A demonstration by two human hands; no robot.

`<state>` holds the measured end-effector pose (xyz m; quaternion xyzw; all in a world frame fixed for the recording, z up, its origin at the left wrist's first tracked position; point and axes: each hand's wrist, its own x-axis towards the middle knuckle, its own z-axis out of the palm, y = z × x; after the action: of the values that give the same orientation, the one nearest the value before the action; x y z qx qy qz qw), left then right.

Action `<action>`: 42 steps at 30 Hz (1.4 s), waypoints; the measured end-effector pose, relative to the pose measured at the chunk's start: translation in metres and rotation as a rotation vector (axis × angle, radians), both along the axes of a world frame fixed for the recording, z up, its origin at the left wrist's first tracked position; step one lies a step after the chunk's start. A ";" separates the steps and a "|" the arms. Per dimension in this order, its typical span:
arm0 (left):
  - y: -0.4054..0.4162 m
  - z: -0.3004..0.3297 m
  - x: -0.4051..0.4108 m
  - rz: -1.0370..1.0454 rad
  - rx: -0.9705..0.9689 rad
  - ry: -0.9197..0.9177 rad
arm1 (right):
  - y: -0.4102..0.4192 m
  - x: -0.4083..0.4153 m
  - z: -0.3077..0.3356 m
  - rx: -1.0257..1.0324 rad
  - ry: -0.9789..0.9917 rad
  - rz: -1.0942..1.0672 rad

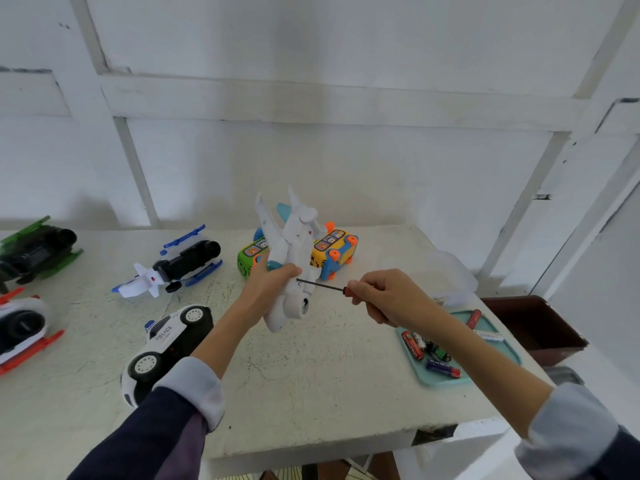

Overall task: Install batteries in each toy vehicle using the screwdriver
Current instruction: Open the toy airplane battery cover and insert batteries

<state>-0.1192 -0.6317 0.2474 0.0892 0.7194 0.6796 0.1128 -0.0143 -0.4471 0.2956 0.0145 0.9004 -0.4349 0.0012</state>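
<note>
Toy plane (294, 258) clasped in my left hand (266, 282); right hand (384, 296) grips the screwdriver (322, 285), tip at the hatch screw. Next: steady turning.

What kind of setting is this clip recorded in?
Probably a makeshift home or workshop bench, not a factory: a rough white table against a white panelled wall, toy vehicles spread about, and a tray of loose batteries.

Screwdriver (322, 285) handle hidden inside right hand (388, 299), battery (441, 367) labels too small to read, red-white toy (20, 329) cut by left edge
</note>
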 end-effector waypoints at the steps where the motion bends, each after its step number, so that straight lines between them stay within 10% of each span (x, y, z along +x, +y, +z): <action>1: 0.002 0.001 0.000 -0.020 -0.048 0.008 | 0.003 0.001 0.000 -0.024 -0.026 0.001; 13: 0.019 -0.004 0.037 0.101 -0.950 0.497 | 0.060 0.022 -0.002 -0.357 -0.028 -0.220; 34: 0.042 -0.033 0.082 0.144 -1.340 0.478 | 0.064 0.067 -0.029 -0.578 -0.177 -0.264; 42: 0.031 -0.016 0.075 -0.162 -1.330 0.259 | 0.058 0.075 -0.033 -0.592 -0.202 -0.219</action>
<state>-0.0441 -0.6004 0.2313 0.1351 0.9828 0.0664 0.1073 0.0605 -0.3895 0.2628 0.1533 0.7232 -0.6717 0.0478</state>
